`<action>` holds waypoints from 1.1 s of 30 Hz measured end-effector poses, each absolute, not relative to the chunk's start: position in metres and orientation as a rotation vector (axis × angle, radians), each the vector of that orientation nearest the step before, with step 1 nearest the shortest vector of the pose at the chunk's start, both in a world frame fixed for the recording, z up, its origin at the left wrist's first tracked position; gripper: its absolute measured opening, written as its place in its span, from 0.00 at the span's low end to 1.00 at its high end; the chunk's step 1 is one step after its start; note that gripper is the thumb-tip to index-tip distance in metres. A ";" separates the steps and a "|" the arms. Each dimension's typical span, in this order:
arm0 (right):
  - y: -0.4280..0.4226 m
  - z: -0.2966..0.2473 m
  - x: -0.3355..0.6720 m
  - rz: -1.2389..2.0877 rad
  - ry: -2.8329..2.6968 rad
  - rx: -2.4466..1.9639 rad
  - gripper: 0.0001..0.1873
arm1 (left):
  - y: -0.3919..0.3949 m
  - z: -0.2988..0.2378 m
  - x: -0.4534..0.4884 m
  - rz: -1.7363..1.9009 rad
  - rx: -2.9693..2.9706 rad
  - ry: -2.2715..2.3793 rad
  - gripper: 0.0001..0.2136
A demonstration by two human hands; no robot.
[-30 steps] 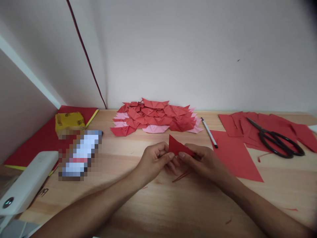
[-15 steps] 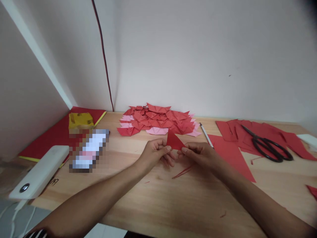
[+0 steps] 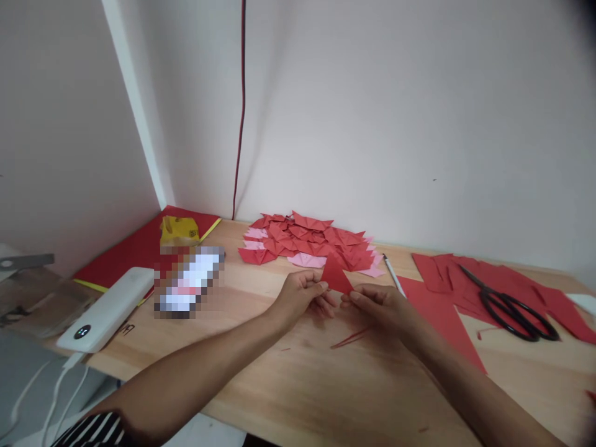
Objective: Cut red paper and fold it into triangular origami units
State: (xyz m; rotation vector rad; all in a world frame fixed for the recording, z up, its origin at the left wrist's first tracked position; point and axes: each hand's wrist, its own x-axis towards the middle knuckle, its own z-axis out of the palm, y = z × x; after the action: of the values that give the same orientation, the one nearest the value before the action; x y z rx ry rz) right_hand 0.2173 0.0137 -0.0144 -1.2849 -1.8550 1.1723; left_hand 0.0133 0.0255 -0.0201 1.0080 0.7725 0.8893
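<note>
Both hands hold a small folded red paper triangle (image 3: 337, 277) just above the wooden table (image 3: 298, 379), near its middle. My left hand (image 3: 302, 292) pinches the triangle's left side, thumb on top. My right hand (image 3: 377, 304) pinches its right corner. Behind the hands lies a pile of folded red and pink paper pieces (image 3: 310, 242) against the wall.
A pen (image 3: 393, 277), flat red sheets (image 3: 442, 313) and black scissors (image 3: 510, 303) lie to the right. At left are a yellow packet (image 3: 179, 230), a blurred package (image 3: 189, 282), a white power bank (image 3: 105, 310) with a cable, and red card (image 3: 125, 251). A thin red paper strip (image 3: 350, 338) lies under the hands.
The view has swung left and tilted up, showing more wall and the table's left edge. The hands keep their pinch on the triangle, which now stands slightly more upright.
</note>
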 end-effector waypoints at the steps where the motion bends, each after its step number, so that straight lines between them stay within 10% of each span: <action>1: 0.014 -0.016 0.218 1.172 -1.853 -1.296 0.20 | 0.025 -0.020 0.013 0.891 1.002 0.775 0.15; 33: -0.003 -0.018 0.202 1.441 -1.476 -1.334 0.17 | 0.005 -0.012 0.020 0.718 1.457 0.901 0.04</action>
State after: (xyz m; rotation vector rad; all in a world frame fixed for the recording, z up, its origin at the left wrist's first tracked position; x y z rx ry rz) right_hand 0.2022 -0.0033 -0.0182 -1.3339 -1.4759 1.4406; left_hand 0.0196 0.0046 -0.0123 1.4568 0.9009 0.7184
